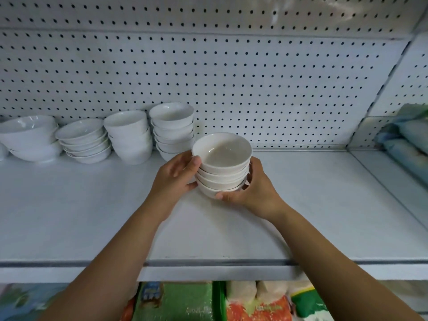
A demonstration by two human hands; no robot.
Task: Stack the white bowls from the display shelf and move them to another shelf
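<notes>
a person's two bare arms reached over a white shelf (92, 205) backed by a white pegboard panel (231, 77). between the hands was a short stack of white bowls (221, 163), four nested as far as could be counted, open side up, near the middle of the shelf and just in front of the other crockery. whether its base rested on the shelf or hung just above it could not be told.

the two-sided hold looked meant to keep the nested bowls from sliding apart while carried as one. the left hand (176, 174) cupped the stack's left side, its thumb (196, 162) pressed against the top bowl's rim and its fingers curled round the lower bowls, partly hidden. the right hand (252, 188) wrapped the right side, its thumb (222, 195) lying along the bottom bowl's lower edge as if to support the weight, its fingers (252, 167) curved narrowly round the far side. neither hand was spread wide; both closed snugly on the bowls.

against the panel to the left stood a taller bowl stack (172, 128), a deeper bowl stack (129, 137), a pile of shallow dishes (83, 140) and large bowls (30, 137), lined up side by side. packaged goods (176, 302) sat on the level below, and soft bags (407, 140) lay in the next bay to the right
</notes>
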